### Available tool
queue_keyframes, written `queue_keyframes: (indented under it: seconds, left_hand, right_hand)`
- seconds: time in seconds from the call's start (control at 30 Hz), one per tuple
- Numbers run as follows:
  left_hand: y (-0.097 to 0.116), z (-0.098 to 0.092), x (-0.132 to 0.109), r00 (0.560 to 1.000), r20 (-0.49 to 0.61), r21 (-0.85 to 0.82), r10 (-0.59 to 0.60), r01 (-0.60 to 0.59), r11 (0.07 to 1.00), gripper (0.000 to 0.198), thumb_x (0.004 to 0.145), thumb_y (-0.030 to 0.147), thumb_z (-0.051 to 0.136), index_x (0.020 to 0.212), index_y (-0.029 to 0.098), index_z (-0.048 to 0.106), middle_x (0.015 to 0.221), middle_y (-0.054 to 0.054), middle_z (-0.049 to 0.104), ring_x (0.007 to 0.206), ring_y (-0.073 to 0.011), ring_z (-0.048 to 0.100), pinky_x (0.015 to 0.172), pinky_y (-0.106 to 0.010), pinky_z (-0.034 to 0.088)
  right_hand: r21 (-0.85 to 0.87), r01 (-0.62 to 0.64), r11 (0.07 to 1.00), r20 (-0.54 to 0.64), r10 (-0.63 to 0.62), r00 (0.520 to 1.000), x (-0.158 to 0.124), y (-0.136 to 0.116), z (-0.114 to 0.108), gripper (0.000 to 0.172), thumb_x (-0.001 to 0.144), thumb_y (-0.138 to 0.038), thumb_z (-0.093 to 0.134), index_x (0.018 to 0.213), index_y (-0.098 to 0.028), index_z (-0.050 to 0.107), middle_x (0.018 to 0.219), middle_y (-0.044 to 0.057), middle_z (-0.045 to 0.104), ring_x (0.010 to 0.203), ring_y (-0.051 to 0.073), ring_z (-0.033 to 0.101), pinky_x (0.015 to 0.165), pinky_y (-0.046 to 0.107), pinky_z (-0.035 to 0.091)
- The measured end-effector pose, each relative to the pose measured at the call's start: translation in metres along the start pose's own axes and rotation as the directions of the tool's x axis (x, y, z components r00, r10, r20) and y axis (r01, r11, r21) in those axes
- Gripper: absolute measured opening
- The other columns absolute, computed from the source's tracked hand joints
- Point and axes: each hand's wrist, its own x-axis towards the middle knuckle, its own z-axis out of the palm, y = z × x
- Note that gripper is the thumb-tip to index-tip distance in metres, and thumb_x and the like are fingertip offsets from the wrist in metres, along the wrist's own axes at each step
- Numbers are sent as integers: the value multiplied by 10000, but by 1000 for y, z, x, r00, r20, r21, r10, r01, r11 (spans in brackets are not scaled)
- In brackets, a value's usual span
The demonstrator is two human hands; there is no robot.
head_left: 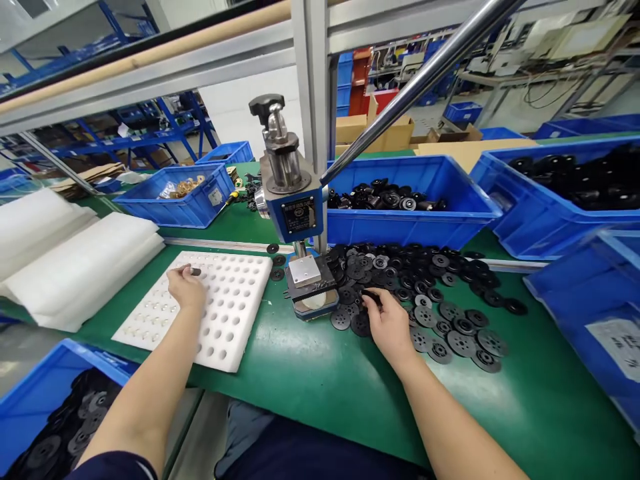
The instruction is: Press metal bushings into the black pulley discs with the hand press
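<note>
My left hand [187,288] is closed over the white foam tray [256,300], pinching a small dark part [196,271] whose exact kind I cannot make out. Rows of round holes cover the tray, and those on its left side hold small shiny pieces. My right hand [389,323] grips a black plastic disc [370,296], seen edge-on, at the near side of a pile of black discs [425,317]. Between my hands stands a blue hand press [300,207] with a metal block [305,271] under its ram. Its long lever [415,93] slants up to the right.
Behind the pile is a blue bin [405,228] of black parts. More blue bins stand at right [560,230], back left [175,207] and lower left [65,353]. White foam sheets [90,267] lie at left. A metal frame [310,80] rises behind the press.
</note>
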Motion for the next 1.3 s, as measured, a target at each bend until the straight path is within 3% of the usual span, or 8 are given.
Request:
queue_keyframes:
  seconds: [0.13,0.27,0.43,0.57,0.73,0.9,1.13,1.3]
  left_hand:
    - [21,-2,-15,999,-13,-133,-32,30,991,112,919,230,455,889,220,347,873,-40,609,785,-174,670,716,-342,555]
    - [44,-11,-68,948,310,-345,-70,180,921,216,923,399,515,884,209,419,813,-43,659,615,-152,663,599,-301,554]
    - [64,-17,-183,656,754,-265,44,242,934,324,741,405,770,915,206,583,848,-56,723,620,-149,644,589,-277,544]
    - [65,11,-249,437,898,-197,49,302,933,305,689,357,806,897,177,675,814,-54,723,726,-174,658,698,-295,543]
    - [41,41,-270,505,859,-238,88,241,941,297,784,376,734,980,153,711,844,-64,709,724,-165,613,696,-291,505]
    - [25,36,-268,462,872,-265,164,164,950,337,894,411,626,1100,150,685,847,-59,672,701,-148,575,645,-260,474]
    - [31,33,-266,448,888,-225,103,230,947,362,886,475,618,1020,141,650,696,-2,587,587,-118,503,554,-230,422]
    - [46,29,-265,518,852,-226,68,248,942,357,813,497,679,946,166,667,689,-5,622,584,-135,545,580,-253,461]
  right_hand:
    - [48,7,999,47,-9,999,-6,-3,2,321,939,-408,484,1104,-177,634,926,102,725,766,204,706,748,355,570]
    - [147,-77,986,202,46,978,-17,-13,5,294,923,-388,544,1132,-196,622,731,30,700,667,179,694,667,302,559]
    - [212,-36,977,400,-54,915,-32,-27,15,264,953,-297,467,1153,-197,608,762,29,708,687,155,687,648,269,547]
    - [196,81,977,457,-164,874,-34,-32,15,259,953,-247,456,1159,-209,609,898,46,732,784,161,704,735,295,563]
    - [148,294,944,420,-329,846,-33,-31,14,309,954,-190,440,1190,-219,637,1114,86,718,1039,199,676,921,365,561]
    - [136,344,929,451,-367,814,-40,-23,19,400,963,-158,416,1318,-210,593,1218,108,688,1114,207,650,974,404,553]
    - [98,393,914,600,-369,710,-39,-44,2,595,890,-120,481,1480,-188,440,1547,133,414,1424,232,424,1174,470,387]
    - [87,304,949,691,-277,668,-35,-59,-11,685,856,-143,543,1518,-200,378,1572,133,365,1461,236,369,1193,465,347]
